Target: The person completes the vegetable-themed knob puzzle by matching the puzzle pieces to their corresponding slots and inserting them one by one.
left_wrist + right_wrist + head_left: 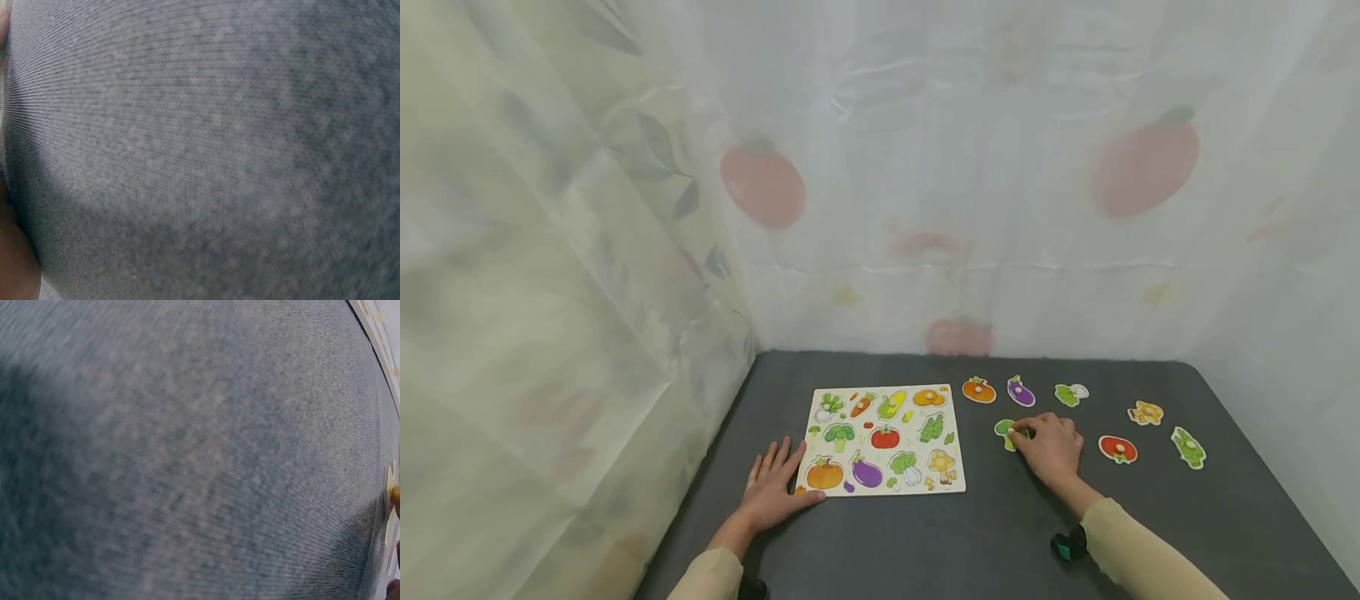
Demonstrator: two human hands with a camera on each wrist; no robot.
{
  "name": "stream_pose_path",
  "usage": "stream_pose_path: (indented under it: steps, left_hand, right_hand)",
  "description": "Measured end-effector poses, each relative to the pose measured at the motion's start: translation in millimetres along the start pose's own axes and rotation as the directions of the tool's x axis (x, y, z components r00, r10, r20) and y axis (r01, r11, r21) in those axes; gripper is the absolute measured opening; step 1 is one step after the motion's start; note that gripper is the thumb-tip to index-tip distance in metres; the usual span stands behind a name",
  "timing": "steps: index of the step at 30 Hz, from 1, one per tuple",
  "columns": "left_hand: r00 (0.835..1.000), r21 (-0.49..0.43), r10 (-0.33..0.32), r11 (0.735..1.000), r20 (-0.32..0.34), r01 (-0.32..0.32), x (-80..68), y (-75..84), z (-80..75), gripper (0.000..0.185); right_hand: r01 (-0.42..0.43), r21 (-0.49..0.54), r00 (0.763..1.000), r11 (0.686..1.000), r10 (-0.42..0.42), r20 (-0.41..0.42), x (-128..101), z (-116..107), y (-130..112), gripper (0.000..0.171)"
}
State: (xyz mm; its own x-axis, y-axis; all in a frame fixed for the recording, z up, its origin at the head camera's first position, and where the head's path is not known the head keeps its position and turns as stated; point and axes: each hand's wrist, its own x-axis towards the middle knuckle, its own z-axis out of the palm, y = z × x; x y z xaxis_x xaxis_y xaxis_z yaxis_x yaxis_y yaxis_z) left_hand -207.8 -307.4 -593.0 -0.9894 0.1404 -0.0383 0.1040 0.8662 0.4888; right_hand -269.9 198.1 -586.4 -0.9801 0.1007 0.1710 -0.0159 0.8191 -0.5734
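Left hand (772, 492) flat on the dark table (1000, 542), fingers straight, thumb touching the lower left corner of the puzzle board (883, 439). Right hand (1049, 447) curled over the broccoli piece (1004, 432), fingertips pinching it just right of the board. Pumpkin piece (979, 390), eggplant piece (1020, 391) and tomato piece (1117, 449) loose nearby.

- Puzzle board (886, 439): one, left of centre on the grey table (970, 542).
- Loose vegetable pieces, right of board: seven — pumpkin (979, 390), aubergine (1021, 392), radish (1071, 394), broccoli (1004, 432), mushroom (1146, 412), tomato (1117, 449), peas (1188, 447).
- Hands: two.
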Motion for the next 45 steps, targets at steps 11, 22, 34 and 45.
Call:
stream_pose_path:
  steps: [11, 22, 34, 45]
  left_hand:
    - [1.000, 0.019, -0.015, 1.000, 0.011, 0.015, 1.2, -4.9, 3.2, 0.115]
    - [0.998, 0.029, -0.050, 0.998, 0.034, 0.049, 1.8, -0.6, -1.7, 0.115]
    - [1.000, -0.004, -0.017, 1.000, 0.004, 0.017, -1.4, 3.6, -1.6, 0.112]
    - [0.997, 0.041, -0.062, 0.997, 0.034, 0.061, 1.9, 5.4, -4.4, 0.113]
  right_hand:
    - [0.045, 0.011, 0.998, 0.999, -0.045, -0.037, 5.6, -1.6, -8.7, 0.020]
    - [0.126, 0.079, 0.992, 0.989, -0.124, -0.023, 19.3, 7.3, -64.9, 0.020]
    - [0.219, 0.156, 0.974, 0.963, -0.226, 0.029, 19.8, 41.6, -132.9, 0.011]
    - [0.274, 0.151, 0.950, 0.950, -0.291, 0.109, 15.8, 83.1, -184.4, 0.007]
